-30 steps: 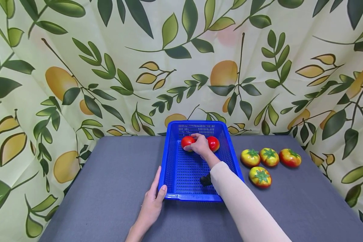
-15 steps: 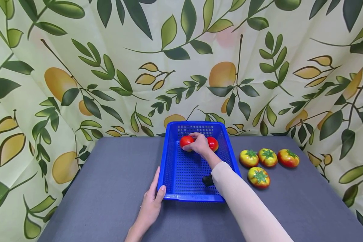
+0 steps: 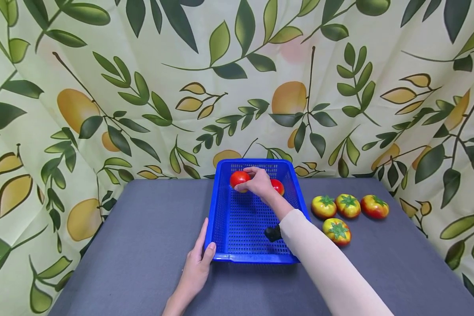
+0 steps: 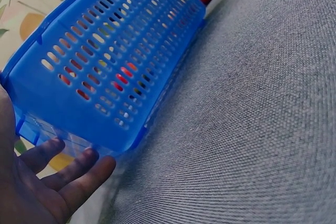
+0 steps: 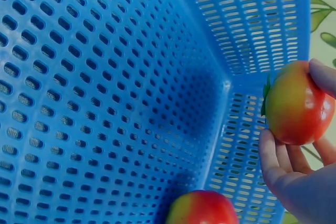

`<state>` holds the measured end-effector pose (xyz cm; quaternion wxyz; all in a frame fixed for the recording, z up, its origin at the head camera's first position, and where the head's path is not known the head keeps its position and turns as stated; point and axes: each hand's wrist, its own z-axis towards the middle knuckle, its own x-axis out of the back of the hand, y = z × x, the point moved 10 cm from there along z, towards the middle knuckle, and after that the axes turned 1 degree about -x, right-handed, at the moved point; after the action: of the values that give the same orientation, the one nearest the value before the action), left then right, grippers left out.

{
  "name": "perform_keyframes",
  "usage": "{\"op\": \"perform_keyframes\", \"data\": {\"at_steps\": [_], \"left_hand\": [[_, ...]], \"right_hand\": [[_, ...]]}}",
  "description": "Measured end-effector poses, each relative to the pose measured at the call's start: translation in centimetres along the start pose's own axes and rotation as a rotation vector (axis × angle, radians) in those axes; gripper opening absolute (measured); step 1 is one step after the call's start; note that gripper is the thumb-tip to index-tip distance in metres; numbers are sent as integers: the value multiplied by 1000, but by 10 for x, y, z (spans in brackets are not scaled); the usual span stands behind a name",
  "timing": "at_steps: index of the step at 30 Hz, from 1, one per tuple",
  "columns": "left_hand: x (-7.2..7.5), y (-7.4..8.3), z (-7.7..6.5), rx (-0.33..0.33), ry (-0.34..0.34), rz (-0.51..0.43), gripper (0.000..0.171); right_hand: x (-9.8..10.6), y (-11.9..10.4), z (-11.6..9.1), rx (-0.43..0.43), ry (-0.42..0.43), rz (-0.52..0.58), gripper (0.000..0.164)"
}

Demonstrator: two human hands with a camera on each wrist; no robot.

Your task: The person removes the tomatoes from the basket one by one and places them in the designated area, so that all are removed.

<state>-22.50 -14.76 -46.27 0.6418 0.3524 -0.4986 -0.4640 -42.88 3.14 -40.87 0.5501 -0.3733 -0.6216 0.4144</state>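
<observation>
In the head view my right hand (image 3: 258, 182) reaches into a blue plastic basket (image 3: 256, 259), its thumb and fingers round a red tomato (image 3: 239, 179). Seen from the right wrist, this tomato (image 5: 296, 106) is raised off the basket floor near a corner, its green calyx facing the basket's middle. A second tomato (image 3: 277, 187), partly behind the hand, lies at the far end inside the basket. My left hand (image 3: 196, 267) holds the basket's near left corner, thumb at the rim and fingers along the outside wall.
Several red-yellow tomatoes (image 3: 338, 231) with green tops sit on the grey cloth right of the basket. A black wrist-camera mount (image 3: 273, 233) shows beside the right sleeve. A leaf-and-fruit patterned curtain (image 3: 142, 87) stands behind the table (image 3: 153, 232).
My right hand has lifted the tomato a little from the basket floor and moved it slightly left and farther back. The left hand stays at the corner.
</observation>
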Motion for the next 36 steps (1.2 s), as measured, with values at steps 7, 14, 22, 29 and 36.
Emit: {"op": "perform_keyframes", "data": {"at_steps": [7, 14, 22, 29, 36], "left_hand": [[-2, -1, 0, 5, -7, 0, 64], [-3, -2, 0, 4, 0, 3, 64], [0, -1, -1, -9, 20, 14, 64], [0, 2, -1, -13, 18, 20, 64], [0, 0, -2, 1, 17, 21, 63]], "right_hand": [[14, -7, -5, 48, 9, -13, 67], [27, -15, -13, 79, 8, -26, 66], [38, -44, -32, 186, -20, -97, 68], [43, -55, -49, 226, -45, -73, 67], [45, -54, -71, 238, -42, -54, 65]]}}
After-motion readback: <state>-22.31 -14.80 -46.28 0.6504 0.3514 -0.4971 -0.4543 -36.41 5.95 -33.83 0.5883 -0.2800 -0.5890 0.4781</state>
